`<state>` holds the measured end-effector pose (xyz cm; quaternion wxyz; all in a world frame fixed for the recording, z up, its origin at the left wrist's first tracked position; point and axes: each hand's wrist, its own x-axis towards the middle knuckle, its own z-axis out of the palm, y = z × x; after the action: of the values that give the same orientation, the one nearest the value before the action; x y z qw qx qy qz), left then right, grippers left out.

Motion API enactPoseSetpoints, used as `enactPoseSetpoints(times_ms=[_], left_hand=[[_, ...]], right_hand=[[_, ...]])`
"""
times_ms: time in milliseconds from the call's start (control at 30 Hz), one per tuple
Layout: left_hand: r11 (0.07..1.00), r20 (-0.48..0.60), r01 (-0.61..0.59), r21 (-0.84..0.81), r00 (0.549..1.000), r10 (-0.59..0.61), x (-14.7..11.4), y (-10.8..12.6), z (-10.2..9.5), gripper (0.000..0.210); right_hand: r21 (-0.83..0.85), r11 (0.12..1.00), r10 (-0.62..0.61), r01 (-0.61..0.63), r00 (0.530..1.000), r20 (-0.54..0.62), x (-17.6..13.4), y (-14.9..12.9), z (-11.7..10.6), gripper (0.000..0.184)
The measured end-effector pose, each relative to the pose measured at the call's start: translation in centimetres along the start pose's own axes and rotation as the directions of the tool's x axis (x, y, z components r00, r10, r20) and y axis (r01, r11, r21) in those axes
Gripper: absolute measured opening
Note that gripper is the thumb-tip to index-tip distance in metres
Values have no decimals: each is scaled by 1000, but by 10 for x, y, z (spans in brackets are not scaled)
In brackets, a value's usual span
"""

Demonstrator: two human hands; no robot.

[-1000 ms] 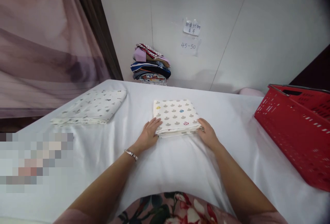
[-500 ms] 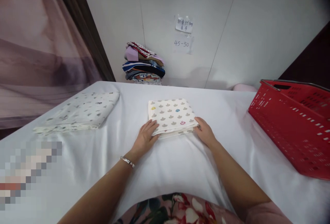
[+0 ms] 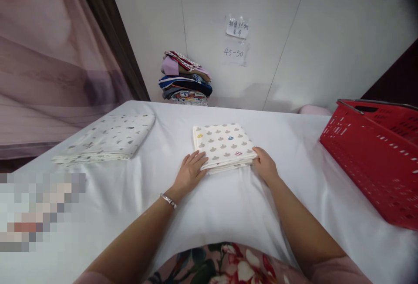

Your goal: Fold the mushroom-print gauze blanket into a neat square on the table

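Note:
A folded white cloth [image 3: 224,144] with grey mushroom-like prints and a few yellow, blue and pink ones lies in front of me in several layers. At its front left corner is my left hand [image 3: 190,170], with a silver bracelet at the wrist. Its fingers rest along the edge and its thumb is at the front, the corner between them. My right hand [image 3: 265,165] grips the front right corner, its fingertips partly hidden by the cloth. Farther left lies another folded white cloth [image 3: 107,138] with small grey-green prints, apart from both hands.
A white-covered table [image 3: 228,210] bears the cloths. On the right stands a red plastic basket [image 3: 369,162] with a metal handle. Behind the table's far edge rises a pile of folded fabrics [image 3: 186,79] against the wall. A sheer curtain [image 3: 48,66] hangs at left; a blurred patch covers the lower left.
The whole view has shifted slightly, so things appear a little farther right. Both hands stay at the same corners of the folded cloth, which looks unchanged.

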<state>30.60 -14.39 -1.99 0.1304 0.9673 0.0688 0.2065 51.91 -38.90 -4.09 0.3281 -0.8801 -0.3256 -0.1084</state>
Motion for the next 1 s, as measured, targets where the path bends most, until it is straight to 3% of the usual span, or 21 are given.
enactPoseSetpoints(times_ms=[167, 467, 600, 800, 1000], left_hand=[[1000, -33, -10, -25, 999, 9, -1, 5, -1, 43], [998, -30, -40, -40, 999, 39, -1, 6, -2, 46], [993, -100, -102, -56, 990, 97, -3, 3, -1, 51], [968, -276, -219, -127, 945, 177, -2, 0, -3, 33], [968, -303, -137, -209, 951, 69, 3, 1, 1, 20]], right_hand=[[5, 1000, 20, -21, 1000, 18, -1, -6, -3, 48], [165, 986, 4, -3, 1000, -5, 6, 2, 6, 54], [164, 987, 3, -3, 1000, 4, 5, 4, 7, 55], [166, 986, 7, -6, 1000, -3, 5, 9, 8, 53], [178, 984, 8, -3, 1000, -27, 4, 9, 8, 51]])
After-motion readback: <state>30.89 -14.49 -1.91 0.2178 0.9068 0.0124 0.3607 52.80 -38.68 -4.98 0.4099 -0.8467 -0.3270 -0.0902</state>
